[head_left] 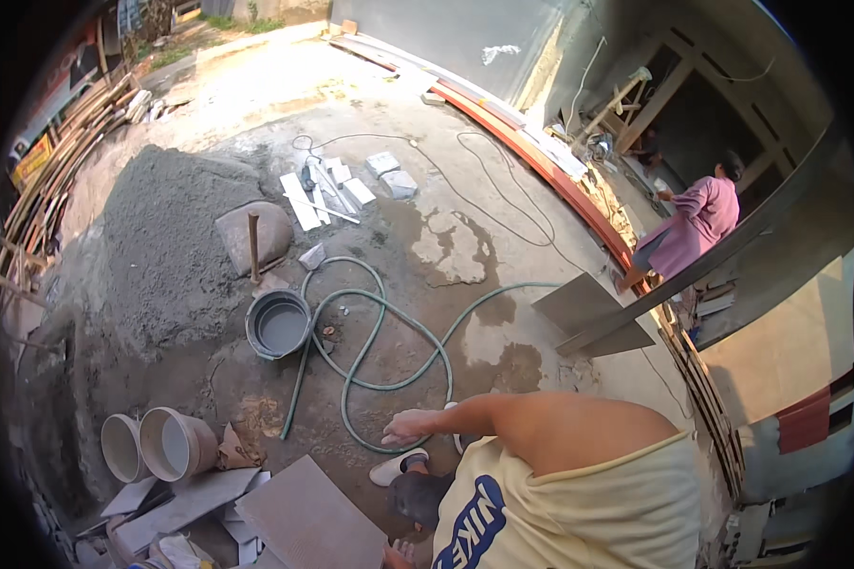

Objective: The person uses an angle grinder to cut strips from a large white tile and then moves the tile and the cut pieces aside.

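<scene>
My left hand (399, 554), partly cut off by the lower edge, grips the right edge of a large flat grey tile (315, 517). The tile is tilted beside a stack of other tiles. My right arm reaches out to the left, and my dusty right hand (408, 427) hangs in the air with its fingers loosely extended and nothing visible in them. Beneath that hand lies a loop of green hose (359, 381) on the ground. One of my shoes (386, 471) shows just below it.
Tile pieces (176, 512) and two pale buckets (176, 446) are at the lower left. A dark bucket of grey liquid (282, 324) stands by a sand heap (166, 237). White offcuts (324, 194) and a cable lie farther off. At right are a post (712, 261) and a person in pink (697, 223).
</scene>
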